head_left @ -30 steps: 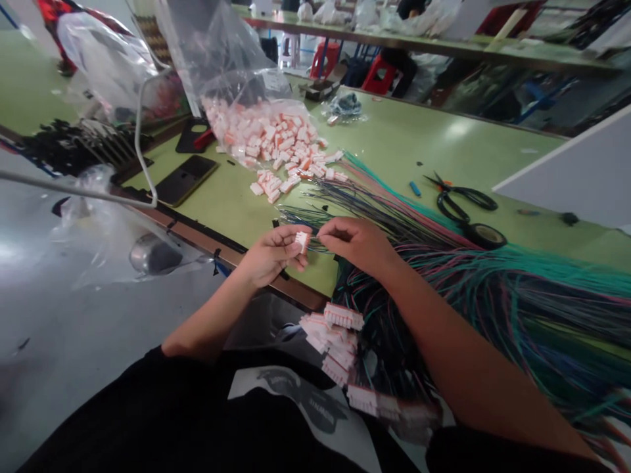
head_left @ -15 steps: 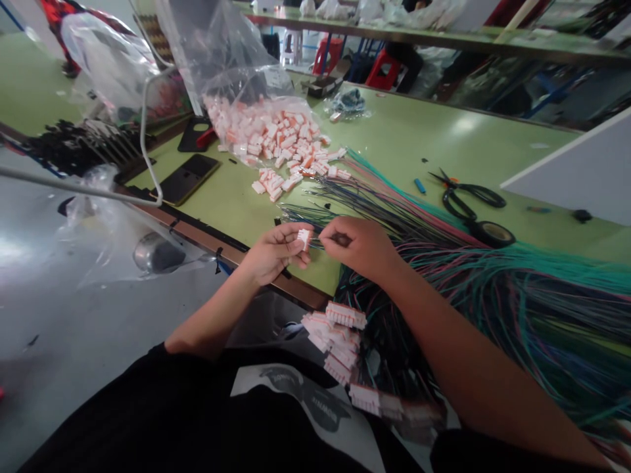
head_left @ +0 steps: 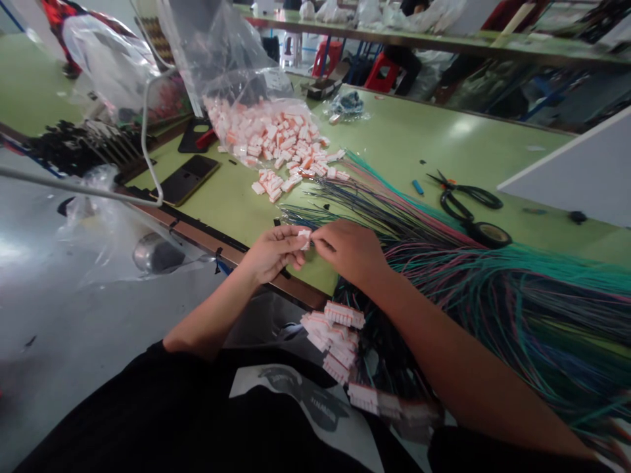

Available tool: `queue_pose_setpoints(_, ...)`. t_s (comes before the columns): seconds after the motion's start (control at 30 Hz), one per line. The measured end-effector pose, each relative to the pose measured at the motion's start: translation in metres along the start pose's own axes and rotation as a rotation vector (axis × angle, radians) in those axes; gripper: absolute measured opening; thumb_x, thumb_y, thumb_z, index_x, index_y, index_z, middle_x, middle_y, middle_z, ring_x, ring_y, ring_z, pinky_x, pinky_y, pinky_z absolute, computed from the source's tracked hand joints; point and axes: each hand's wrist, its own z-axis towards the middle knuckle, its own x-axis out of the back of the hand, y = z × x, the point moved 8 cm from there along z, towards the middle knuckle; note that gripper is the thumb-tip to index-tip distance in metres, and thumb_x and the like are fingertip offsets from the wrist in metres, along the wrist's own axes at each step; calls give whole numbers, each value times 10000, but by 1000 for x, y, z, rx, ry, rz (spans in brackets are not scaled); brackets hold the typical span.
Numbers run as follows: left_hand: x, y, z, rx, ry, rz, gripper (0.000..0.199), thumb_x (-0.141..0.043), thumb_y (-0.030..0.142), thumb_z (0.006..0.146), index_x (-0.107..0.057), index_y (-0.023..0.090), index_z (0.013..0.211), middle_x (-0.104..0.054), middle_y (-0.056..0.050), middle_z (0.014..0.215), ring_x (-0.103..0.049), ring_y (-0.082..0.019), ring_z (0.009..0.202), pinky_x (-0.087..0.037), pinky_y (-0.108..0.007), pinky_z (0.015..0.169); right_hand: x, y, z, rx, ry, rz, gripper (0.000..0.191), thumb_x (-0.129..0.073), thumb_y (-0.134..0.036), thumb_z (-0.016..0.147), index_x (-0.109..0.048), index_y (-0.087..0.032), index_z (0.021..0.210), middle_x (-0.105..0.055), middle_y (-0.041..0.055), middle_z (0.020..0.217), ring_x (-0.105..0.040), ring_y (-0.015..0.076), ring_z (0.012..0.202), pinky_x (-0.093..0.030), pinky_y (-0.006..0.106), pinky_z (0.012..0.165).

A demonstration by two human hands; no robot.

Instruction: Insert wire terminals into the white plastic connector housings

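Note:
My left hand (head_left: 277, 252) pinches a small white connector (head_left: 304, 238) between thumb and fingers at the table's front edge. My right hand (head_left: 351, 251) is closed in a pinch right beside the connector; what its fingertips hold is too small to make out. Loose wire ends (head_left: 315, 213) lie just behind both hands. A heap of white and orange connectors (head_left: 290, 141) spills from a clear plastic bag (head_left: 236, 59). Below my right forearm, a cluster of connectors (head_left: 340, 335) joined to dark wires hangs over the edge.
Long green, pink and black wires (head_left: 493, 276) spread over the right side. Black-handled scissors (head_left: 463, 197) and a tape roll (head_left: 490, 234) lie behind them. A phone (head_left: 190, 179) and a bent metal rod (head_left: 144, 125) are at left. A white panel (head_left: 582, 171) stands at right.
My right hand has moved left, closing the gap to the connector in my left hand. The connector now shows less between the fingers.

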Motion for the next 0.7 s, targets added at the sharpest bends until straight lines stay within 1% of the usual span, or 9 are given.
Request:
queue_pose_setpoints(0.07,0,0,0,4,1,-4,261,-785,186,618,-642,94,817,-625,23,566,-560,-58,396,-433,-134,366,2,7,1,-65,-8,96,180,-484,-178,811,-659,-194,769,-665,31,736,-546,142,675,-361,263,629)
queue_pose_setpoints(0.13,-1,1,0,5,-1,-6,249,-777,186,631,-643,91,817,-622,21,562,-560,-56,402,-433,-132,372,5,11,2,-107,-17,153,161,-494,-177,789,-647,-191,739,-644,20,694,-518,129,624,-361,258,622)
queue_pose_setpoints(0.27,-1,0,0,2,-18,-1,250,-776,181,627,-646,93,822,-619,24,567,-554,-50,406,-423,-128,374,5,10,2,-127,-29,176,165,-488,-179,778,-629,-185,693,-595,13,625,-473,119,580,-338,263,604)
queue_pose_setpoints(0.4,0,0,0,0,-21,7,267,-786,186,613,-656,98,829,-621,26,582,-556,-50,412,-430,-133,382,2,8,2,-112,-30,184,162,-485,-177,772,-622,-191,687,-573,9,605,-466,122,587,-326,267,605)
queue_pose_setpoints(0.57,2,-1,-1,2,-13,47,248,-772,165,639,-666,98,853,-629,17,600,-569,-60,432,-452,-148,398,-3,2,0,-108,-26,188,167,-484,-170,772,-629,-192,694,-606,24,650,-500,140,663,-342,272,644)
queue_pose_setpoints(0.63,2,-1,-2,7,3,54,254,-781,162,629,-671,102,850,-629,19,588,-570,-63,431,-462,-150,402,-3,2,1,-130,-46,245,168,-487,-171,774,-635,-188,695,-618,20,660,-511,132,666,-350,265,648)
queue_pose_setpoints(0.7,2,-1,-5,15,10,57,264,-791,159,619,-678,105,851,-625,23,565,-569,-64,425,-473,-152,407,-2,10,3,-156,-107,376,156,-511,-212,784,-651,-187,720,-638,9,682,-526,118,656,-364,250,644)
